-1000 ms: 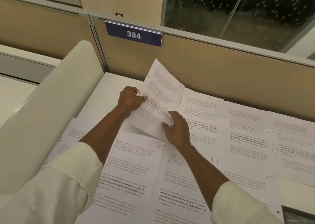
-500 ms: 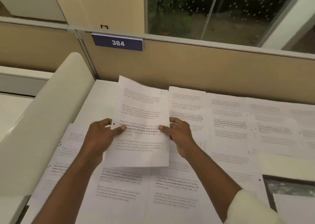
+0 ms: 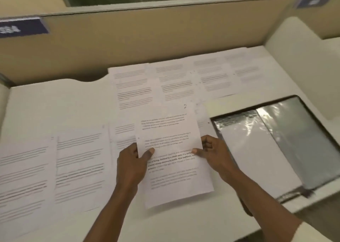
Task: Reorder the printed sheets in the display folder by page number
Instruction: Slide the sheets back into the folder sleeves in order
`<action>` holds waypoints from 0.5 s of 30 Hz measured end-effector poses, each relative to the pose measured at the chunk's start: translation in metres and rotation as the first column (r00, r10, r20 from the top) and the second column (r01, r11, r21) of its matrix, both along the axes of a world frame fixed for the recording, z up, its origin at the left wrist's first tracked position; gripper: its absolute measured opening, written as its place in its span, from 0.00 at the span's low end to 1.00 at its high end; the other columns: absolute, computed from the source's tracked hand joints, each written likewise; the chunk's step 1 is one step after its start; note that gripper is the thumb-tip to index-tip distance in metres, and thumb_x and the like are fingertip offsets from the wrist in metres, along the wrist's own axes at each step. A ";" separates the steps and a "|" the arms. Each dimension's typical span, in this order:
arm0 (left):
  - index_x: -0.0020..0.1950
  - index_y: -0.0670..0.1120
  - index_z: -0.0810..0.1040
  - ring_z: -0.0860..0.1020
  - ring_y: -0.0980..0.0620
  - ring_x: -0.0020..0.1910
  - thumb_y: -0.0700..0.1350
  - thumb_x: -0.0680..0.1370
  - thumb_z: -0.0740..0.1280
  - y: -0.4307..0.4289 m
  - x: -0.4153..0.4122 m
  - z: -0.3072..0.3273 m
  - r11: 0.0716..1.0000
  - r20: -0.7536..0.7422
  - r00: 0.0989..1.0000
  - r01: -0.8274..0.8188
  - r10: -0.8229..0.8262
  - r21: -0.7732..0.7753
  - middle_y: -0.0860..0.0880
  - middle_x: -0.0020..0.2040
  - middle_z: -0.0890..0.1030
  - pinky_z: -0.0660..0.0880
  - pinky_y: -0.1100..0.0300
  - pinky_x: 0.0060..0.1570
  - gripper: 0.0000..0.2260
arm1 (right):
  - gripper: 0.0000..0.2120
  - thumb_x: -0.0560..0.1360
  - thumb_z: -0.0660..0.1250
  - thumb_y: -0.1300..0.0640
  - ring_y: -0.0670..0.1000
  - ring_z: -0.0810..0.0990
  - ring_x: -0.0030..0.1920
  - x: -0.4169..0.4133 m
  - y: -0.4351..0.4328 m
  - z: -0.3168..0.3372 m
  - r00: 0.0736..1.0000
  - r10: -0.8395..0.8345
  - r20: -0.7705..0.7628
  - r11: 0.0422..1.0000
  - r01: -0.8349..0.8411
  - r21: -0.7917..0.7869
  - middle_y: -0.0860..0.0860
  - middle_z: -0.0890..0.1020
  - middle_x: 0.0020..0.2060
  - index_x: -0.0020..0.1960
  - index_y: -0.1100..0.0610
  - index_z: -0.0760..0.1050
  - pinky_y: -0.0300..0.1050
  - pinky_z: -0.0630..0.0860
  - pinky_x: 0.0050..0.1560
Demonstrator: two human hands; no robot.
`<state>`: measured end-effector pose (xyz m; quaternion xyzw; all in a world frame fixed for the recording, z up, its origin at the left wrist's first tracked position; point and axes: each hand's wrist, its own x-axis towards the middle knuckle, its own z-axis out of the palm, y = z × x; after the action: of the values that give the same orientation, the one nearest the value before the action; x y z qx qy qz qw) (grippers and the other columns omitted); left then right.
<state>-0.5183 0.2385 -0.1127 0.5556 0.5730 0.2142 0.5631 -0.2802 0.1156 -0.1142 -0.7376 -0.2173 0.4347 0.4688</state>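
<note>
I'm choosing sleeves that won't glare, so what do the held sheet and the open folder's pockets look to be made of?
Held sheet: thin matte white paper, seemingly; it bends between the left hand and right hand and shows no shine.
Display folder pockets: likely clear glossy plastic film, with wrinkled bright reflections; the dark cover's material is unclear.

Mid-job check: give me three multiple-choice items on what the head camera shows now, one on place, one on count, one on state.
1. Where does the open display folder with clear plastic sleeves lie from the held white printed sheet?
A. to its right
B. to its left
C. under it

2. How many hands grip the sheet?
A. none
B. one
C. two

3. The folder's nearest sleeve is:
A. holding a white page
B. torn out
C. rolled up

Answers: 1 A, folder sits at the desk's right; 2 C, left hand and right hand pinch its edges; 3 A, white page shows under glossy plastic.
</note>
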 end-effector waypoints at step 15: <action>0.58 0.54 0.85 0.87 0.58 0.45 0.49 0.78 0.77 -0.158 0.199 0.017 0.994 -0.103 0.994 0.048 -0.038 0.099 0.59 0.49 0.88 0.85 0.49 0.50 0.09 | 0.07 0.75 0.78 0.62 0.55 0.89 0.47 0.185 -0.175 -0.001 0.998 -0.063 -0.015 0.998 0.063 -0.004 0.53 0.89 0.45 0.51 0.59 0.83 0.50 0.86 0.49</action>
<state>-0.3194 0.0803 -0.0957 0.6059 0.5769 0.2025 0.5090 -0.0950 -0.0597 -0.1150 -0.7418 -0.1894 0.4254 0.4825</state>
